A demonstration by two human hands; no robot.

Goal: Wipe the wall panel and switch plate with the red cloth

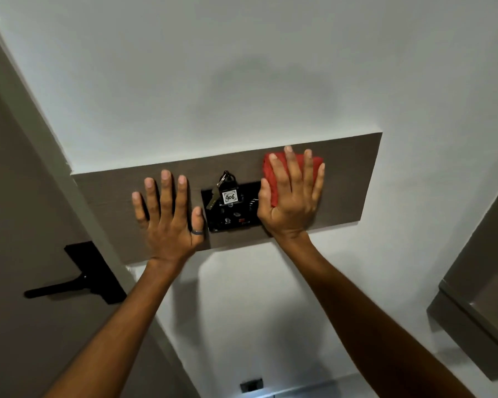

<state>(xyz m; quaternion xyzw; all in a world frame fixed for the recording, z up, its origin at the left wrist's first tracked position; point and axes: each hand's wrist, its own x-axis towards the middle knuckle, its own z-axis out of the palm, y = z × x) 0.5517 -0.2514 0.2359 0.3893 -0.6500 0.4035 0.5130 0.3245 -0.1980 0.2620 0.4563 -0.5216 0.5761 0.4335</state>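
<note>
The wiping of the wall panel (351, 179) appears to be the step in hand. The brown wood-grain panel runs as a horizontal band across the middle of the frame, set on a white wall. The right hand (292, 196) lies flat with its fingers spread, pressing the folded red cloth (273, 173) against the panel right of centre; the cloth shows above and to the left of the palm. The black switch plate (233, 214) sits at centre frame, just left of the cloth, and the heel of the right hand overlaps its right edge. A key with a tag reading 406 (230, 196) hangs in front of the plate's upper part. The left hand (167, 216) is empty, fingers wide, braced flat on the panel left of the plate, a ring on its thumb. A black door handle (78, 278) shows at lower left. Judgement: the plate is not yet under the cloth. The next move calls for a leftward stroke onto the plate, with light pressure to avoid tripping switches, and care around the hanging key.
</note>
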